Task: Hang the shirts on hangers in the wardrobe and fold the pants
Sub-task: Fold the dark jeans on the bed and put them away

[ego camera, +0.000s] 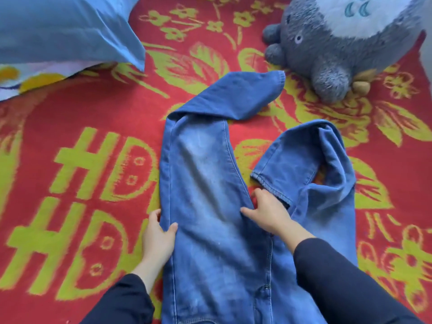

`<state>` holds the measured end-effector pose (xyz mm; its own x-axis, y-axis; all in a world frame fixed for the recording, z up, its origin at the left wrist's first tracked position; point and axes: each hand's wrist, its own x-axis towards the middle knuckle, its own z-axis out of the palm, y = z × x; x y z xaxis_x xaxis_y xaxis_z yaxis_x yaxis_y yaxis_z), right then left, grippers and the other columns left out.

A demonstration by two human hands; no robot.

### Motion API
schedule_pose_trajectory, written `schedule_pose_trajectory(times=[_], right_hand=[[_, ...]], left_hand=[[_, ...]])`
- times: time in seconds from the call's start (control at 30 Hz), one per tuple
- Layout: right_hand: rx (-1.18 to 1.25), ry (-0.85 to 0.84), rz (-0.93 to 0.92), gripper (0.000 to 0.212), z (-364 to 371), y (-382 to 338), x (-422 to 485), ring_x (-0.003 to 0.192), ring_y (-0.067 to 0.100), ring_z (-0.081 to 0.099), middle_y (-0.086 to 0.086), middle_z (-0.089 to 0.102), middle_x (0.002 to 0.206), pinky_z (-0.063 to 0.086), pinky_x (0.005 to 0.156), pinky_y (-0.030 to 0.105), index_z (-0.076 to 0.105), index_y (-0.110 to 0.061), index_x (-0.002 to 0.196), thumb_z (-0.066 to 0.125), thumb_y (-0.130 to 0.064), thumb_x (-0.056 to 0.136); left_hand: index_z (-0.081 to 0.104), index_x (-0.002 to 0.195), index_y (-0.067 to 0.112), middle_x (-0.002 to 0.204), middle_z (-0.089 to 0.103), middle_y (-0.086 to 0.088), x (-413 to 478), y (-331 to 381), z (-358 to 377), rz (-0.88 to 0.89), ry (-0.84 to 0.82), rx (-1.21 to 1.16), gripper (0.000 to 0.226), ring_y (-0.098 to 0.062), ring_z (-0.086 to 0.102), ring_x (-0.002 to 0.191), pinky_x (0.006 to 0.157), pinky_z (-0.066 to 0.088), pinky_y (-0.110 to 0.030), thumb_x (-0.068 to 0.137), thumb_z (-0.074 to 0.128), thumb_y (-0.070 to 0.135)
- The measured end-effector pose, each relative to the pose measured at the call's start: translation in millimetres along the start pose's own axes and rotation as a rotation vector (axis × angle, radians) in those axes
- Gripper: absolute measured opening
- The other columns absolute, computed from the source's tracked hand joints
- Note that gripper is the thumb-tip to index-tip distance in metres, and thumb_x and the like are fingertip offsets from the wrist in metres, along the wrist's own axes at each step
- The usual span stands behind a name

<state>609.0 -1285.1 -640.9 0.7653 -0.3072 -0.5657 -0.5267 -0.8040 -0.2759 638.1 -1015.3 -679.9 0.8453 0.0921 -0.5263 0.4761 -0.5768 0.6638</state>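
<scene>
A blue pillow lies far left on a red-and-green blanket as a person folds jeans, spread mid-blanket w/ waist toward the person & both leg ends flopped back. Left hand grips the outer edge of the leg at left, thumb on top; right hand pinches that leg's inner seam, fingers curled on denim. Best approach, prob.: straighten both cuffs first, then lay one leg squarely over the other. Grey plush toy sits top right.
</scene>
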Motion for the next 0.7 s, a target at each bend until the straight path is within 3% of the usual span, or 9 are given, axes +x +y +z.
schedule_pose_trajectory(times=[0.1,0.2,0.27,0.37,0.5,0.63,0.7], right_hand=[[-0.027,-0.045,0.031,0.035,12.2,5.0,-15.3,0.092,0.03,0.054,0.003,0.052,0.088,0.036,0.07,0.037,0.039,-0.015,0.09,0.056,-0.045,0.089],[-0.183,0.186,-0.071,0.032,17.2,15.9,-38.5,0.103,0.028,0.05,0.004,0.057,0.104,0.038,0.081,0.04,0.049,-0.014,0.105,0.053,-0.043,0.091],[-0.019,0.369,-0.061,0.034,21.3,30.9,-65.7,0.105,0.029,0.05,0.005,0.059,0.108,0.037,0.084,0.04,0.056,-0.01,0.113,0.06,-0.034,0.089],[0.138,0.509,0.115,0.039,39.3,73.4,-120.2,0.106,0.035,0.052,0.012,0.059,0.112,0.039,0.084,0.045,0.058,-0.003,0.117,0.07,-0.018,0.083],[0.126,0.449,0.376,0.048,74.5,137.1,-193.2,0.11,0.039,0.048,0.018,0.054,0.12,0.04,0.086,0.05,0.054,-0.002,0.123,0.072,-0.016,0.08],[0.166,0.275,0.737,0.07,108.5,180.5,-246.4,0.126,0.037,0.035,0.018,0.039,0.137,0.033,0.097,0.053,0.041,-0.005,0.135,0.07,-0.04,0.082],[0.235,0.158,0.86,0.068,119.9,190.2,-258.2,0.129,0.034,0.03,0.017,0.034,0.14,0.03,0.101,0.051,0.046,-0.007,0.13,0.065,-0.052,0.083]], left_hand=[[0.042,0.128,0.01,0.117,0.061,-0.011,-14.3,-0.8,3.7,-0.012,0.016,0.012,0.053,-0.032,0.059,0.103,0.079,0.043,-0.038,0.084,0.07,0.017],[0.033,0.136,0.013,0.117,0.062,-0.011,-43.0,-12.5,1.7,-0.02,-0.001,0.058,0.067,-0.034,0.06,0.102,0.076,0.043,-0.037,0.083,0.072,0.025],[0.022,0.144,0.014,0.118,0.064,-0.015,-69.7,-28.8,0.5,-0.077,-0.016,0.116,0.079,-0.038,0.059,0.107,0.081,0.044,-0.041,0.084,0.071,0.032],[0.018,0.145,0.013,0.119,0.063,-0.02,-118.6,-54.1,1.7,-0.145,-0.035,0.162,0.083,-0.041,0.057,0.112,0.086,0.044,-0.045,0.085,0.069,0.037],[0.024,0.144,0.008,0.13,0.054,-0.027,-174.7,-80.7,9.0,-0.191,-0.03,0.213,0.077,-0.045,0.053,0.116,0.089,0.042,-0.046,0.086,0.069,0.031],[0.024,0.144,0.008,0.126,0.056,-0.027,-211.5,-102.1,17.9,-0.274,-0.003,0.259,0.072,-0.046,0.054,0.113,0.086,0.041,-0.046,0.09,0.065,0.03],[0.025,0.144,0.007,0.123,0.057,-0.025,-219.9,-109.0,22.6,-0.26,0.006,0.28,0.067,-0.045,0.055,0.111,0.084,0.041,-0.044,0.091,0.062,0.025]])
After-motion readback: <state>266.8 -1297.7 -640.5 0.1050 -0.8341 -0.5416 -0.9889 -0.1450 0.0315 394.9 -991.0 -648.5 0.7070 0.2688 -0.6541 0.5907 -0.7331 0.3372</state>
